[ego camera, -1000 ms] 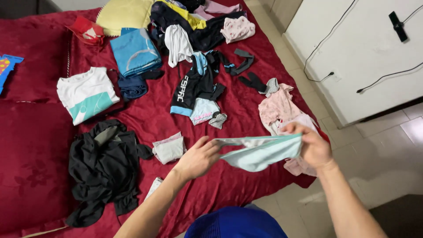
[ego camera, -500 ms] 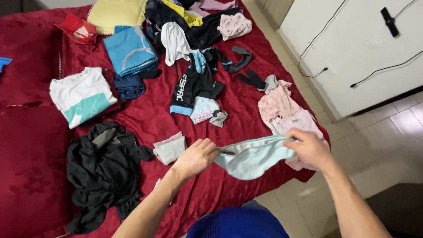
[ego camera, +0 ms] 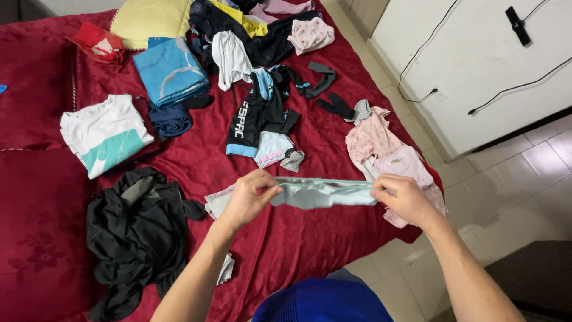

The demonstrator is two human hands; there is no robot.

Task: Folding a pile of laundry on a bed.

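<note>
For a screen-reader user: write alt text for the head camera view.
Two bare hands, left hand and right hand, stretch a pale blue garment between them above a red bedspread. Clothes lie scattered on it: a black jacket, a folded white T-shirt, a folded blue cloth and pink clothes.

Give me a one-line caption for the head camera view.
Both hands, left hand and right hand, stretch a pale blue garment above a red bedspread.
</note>
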